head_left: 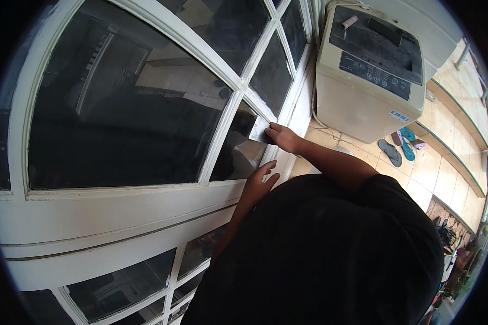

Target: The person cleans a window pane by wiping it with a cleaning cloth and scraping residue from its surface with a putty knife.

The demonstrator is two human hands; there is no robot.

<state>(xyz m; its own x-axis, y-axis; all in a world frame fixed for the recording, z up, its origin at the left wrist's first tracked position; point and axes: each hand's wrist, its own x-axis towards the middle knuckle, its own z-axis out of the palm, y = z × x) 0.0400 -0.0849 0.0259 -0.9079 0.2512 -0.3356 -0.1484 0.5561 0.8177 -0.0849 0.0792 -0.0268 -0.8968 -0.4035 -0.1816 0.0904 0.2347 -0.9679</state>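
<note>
My right hand (285, 137) pinches a flat, grey-white rectangular piece (259, 130) between thumb and fingers. The piece lies against a small glass pane (238, 145), close to the white frame bar (261, 107) above it, where the paint looks patchy. I cannot tell whether it is a blade or a folded sheet. Lower down, my left hand (259, 183) is open, its fingers bent and apart, near the edge of the white window frame (222, 189). Nothing shows in that hand.
A top-loading washing machine (363, 103) stands on the tiled floor at upper right, with a small roll (350, 22) on its lid. Beside it lie a grey flip-flop (390, 153) and teal ones (406, 150). Tiled steps (453, 127) rise at right; assorted items clutter the lower right.
</note>
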